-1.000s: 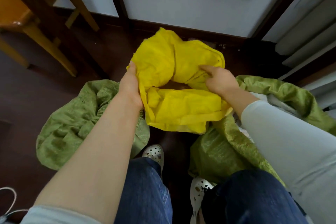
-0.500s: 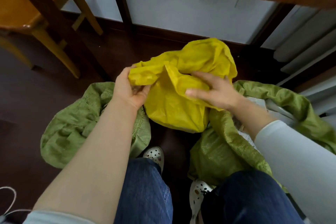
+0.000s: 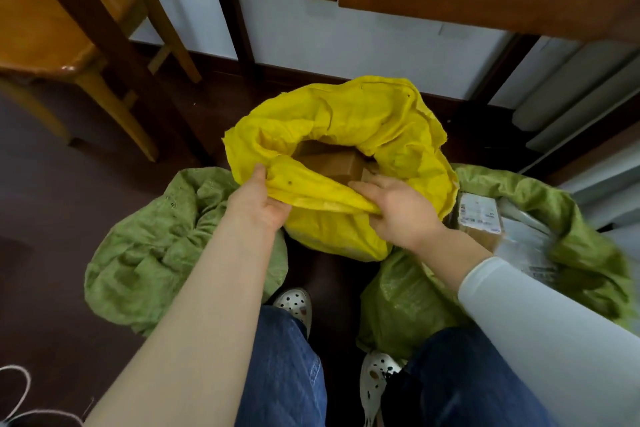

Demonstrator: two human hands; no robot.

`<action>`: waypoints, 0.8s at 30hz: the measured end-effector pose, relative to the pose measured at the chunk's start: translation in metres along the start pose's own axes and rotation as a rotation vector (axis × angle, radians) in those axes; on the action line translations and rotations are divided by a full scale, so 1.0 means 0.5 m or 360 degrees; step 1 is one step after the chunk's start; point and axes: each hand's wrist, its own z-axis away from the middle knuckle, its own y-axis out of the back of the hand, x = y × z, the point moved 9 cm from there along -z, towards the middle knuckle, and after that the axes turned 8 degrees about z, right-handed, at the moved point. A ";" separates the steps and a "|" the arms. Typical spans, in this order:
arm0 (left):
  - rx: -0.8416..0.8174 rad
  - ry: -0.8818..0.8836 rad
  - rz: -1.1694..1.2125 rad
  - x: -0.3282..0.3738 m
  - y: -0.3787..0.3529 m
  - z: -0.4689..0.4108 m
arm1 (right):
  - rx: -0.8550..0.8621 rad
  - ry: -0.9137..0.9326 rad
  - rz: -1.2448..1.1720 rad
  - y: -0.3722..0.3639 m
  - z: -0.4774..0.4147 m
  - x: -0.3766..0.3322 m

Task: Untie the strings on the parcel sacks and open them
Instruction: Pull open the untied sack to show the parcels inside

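With both the left hand (image 3: 258,199) and right hand (image 3: 398,211) gripping the yellow sack (image 3: 381,121) rim, best roll it outward evenly.

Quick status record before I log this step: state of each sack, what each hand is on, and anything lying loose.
yellow sack: mouth spread open, brown box visible inside
left hand: grips the near rim of the yellow sack, left side
right hand: grips the same rim, right side
left green sack: crumpled; open or tied, cannot tell
right green sack: open, labelled parcel showing inside
string: pale loop lying loose at the bottom left of the view
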 end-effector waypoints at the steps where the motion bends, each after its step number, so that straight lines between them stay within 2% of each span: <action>1: 0.0022 -0.0047 -0.0119 0.006 0.004 -0.011 | -0.0210 -0.0014 -0.0174 -0.016 0.003 0.003; 2: 0.0040 -0.0089 -0.0248 0.010 0.007 -0.020 | -0.0401 -0.0105 -0.0534 -0.019 0.013 0.000; 3: 0.0048 -0.0136 -0.0369 0.013 0.008 -0.028 | -0.0448 -0.0217 -0.0965 -0.007 0.018 -0.007; 4: 0.0049 -0.0187 -0.0467 0.018 0.006 -0.027 | -0.0309 -0.0303 -0.1295 0.015 0.010 -0.003; 5: 0.0053 -0.0224 -0.0554 0.022 0.003 -0.022 | -0.0009 -0.0328 -0.1408 0.054 -0.007 0.009; 6: 0.0071 -0.0252 -0.0622 0.028 0.000 -0.016 | 0.0314 -0.0334 -0.1218 0.100 -0.023 0.025; 7: 0.0089 -0.0264 -0.0684 0.032 -0.002 -0.012 | 0.0509 -0.0298 -0.0872 0.132 -0.044 0.028; 8: 0.0097 -0.0253 -0.0734 0.031 -0.001 -0.014 | 0.0559 -0.0233 -0.0556 0.148 -0.068 0.020; 11: 0.0068 -0.0141 -0.0751 0.012 0.006 -0.026 | 0.0405 -0.0160 -0.0038 0.137 -0.151 0.000; 14: 0.0029 -0.0061 -0.0832 0.000 0.010 -0.035 | 0.0347 -0.0101 0.0291 0.118 -0.209 -0.015; 18: -0.0131 0.0090 -0.0807 -0.009 0.010 -0.056 | 0.0213 -0.0307 0.0352 0.085 -0.254 0.031; 21: -0.0178 0.0181 -0.0758 -0.009 0.020 -0.076 | 0.0223 -0.0299 0.0397 0.076 -0.257 0.055; 24: -0.0073 0.0228 -0.0447 0.010 0.060 -0.116 | 0.0136 -0.0403 -0.0120 0.061 -0.256 0.111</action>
